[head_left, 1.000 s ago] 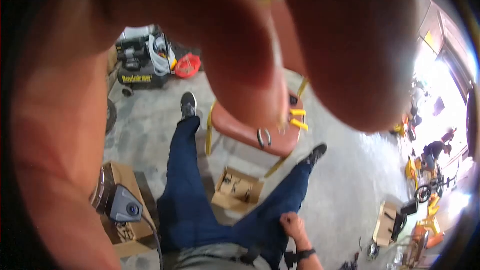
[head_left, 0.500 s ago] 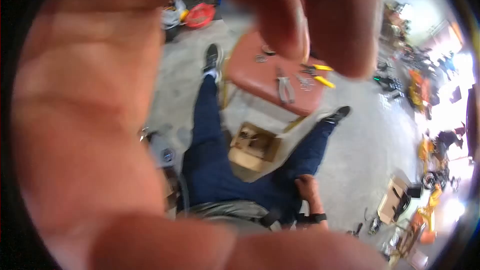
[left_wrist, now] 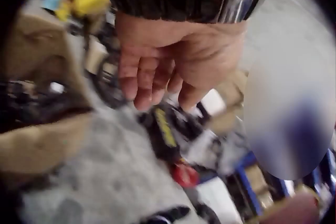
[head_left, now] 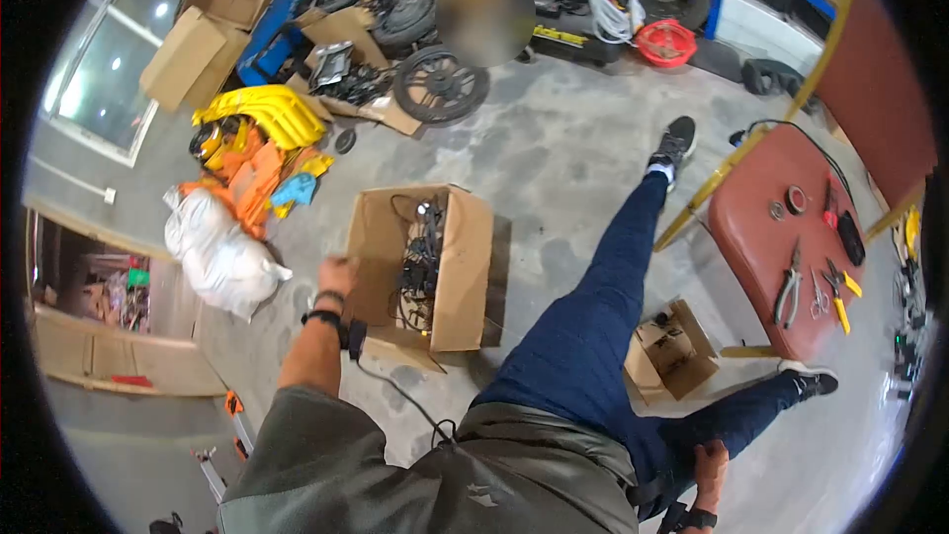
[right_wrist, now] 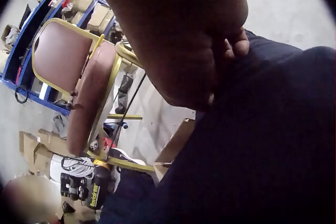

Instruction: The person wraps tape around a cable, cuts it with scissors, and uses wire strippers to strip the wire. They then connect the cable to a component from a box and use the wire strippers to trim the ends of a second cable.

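Observation:
My left hand (head_left: 338, 277) is in the air beside the left wall of a large cardboard box (head_left: 465, 277) holding dark parts and cables. In the left wrist view its fingers hang loosely curled with nothing in them. My right hand (head_left: 710, 460) rests on my right thigh, fingers bent against the dark blue trousers (right_wrist: 273, 129). On the brown chair seat (head_left: 741, 208) lie grey-handled pliers (head_left: 789, 287), yellow-handled pliers (head_left: 842, 292), a small roll of tape (head_left: 796, 200) and a red-handled tool (head_left: 830, 200). Neither hand touches these.
A smaller open cardboard box (head_left: 643, 381) stands between my legs. To the left lie a white sack (head_left: 217, 247) and yellow plastic parts (head_left: 267, 114). At the back are a black wheel (head_left: 442, 84), an air compressor (head_left: 573, 43) and a red coil (head_left: 664, 43).
The left hand, earlier large and close before the head camera, has come down to beside the large box. The head view has swung left. The right hand stays on the thigh.

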